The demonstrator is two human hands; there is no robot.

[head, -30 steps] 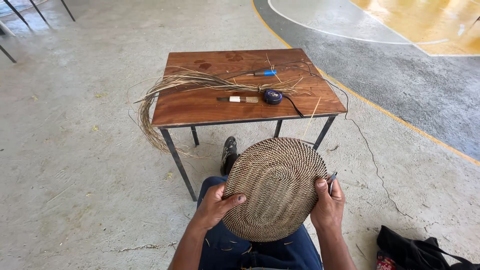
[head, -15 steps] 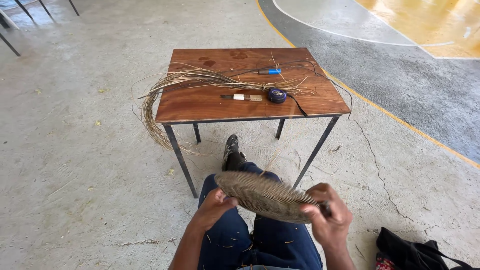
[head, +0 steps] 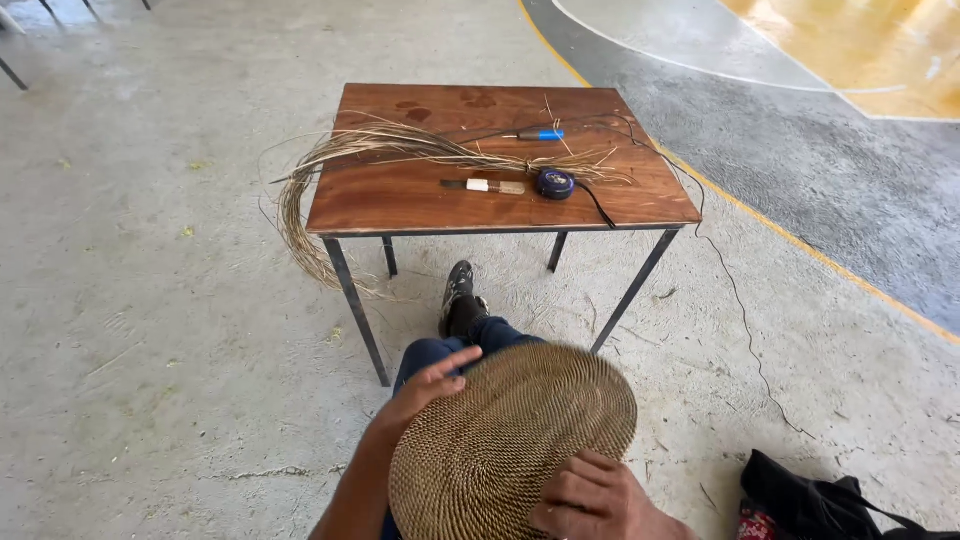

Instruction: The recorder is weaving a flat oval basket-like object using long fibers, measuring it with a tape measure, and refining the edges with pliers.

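A round coiled woven basket piece (head: 500, 440) of tan fibre rests over my lap, its flat face turned up. My left hand (head: 425, 390) grips its upper left rim, fingers spread along the edge. My right hand (head: 590, 495) presses on its lower right part, fingers curled on the weave. My leg in blue jeans (head: 440, 350) and a dark shoe (head: 460, 285) stretch under the table.
A small wooden table (head: 400, 200) on metal legs stands ahead. On it lie a bundle of dry fibre strands (head: 400, 145) hanging off the left edge, a blue-handled tool (head: 540, 134), a small knife (head: 485, 185), and a round tape measure (head: 555, 182). A dark bag (head: 820, 500) lies on the concrete at lower right.
The woven piece was facing me, then tipped edge-on, and now lies flipped flat over my lap. My right hand moved from its rim onto its surface. The view has tilted lower.
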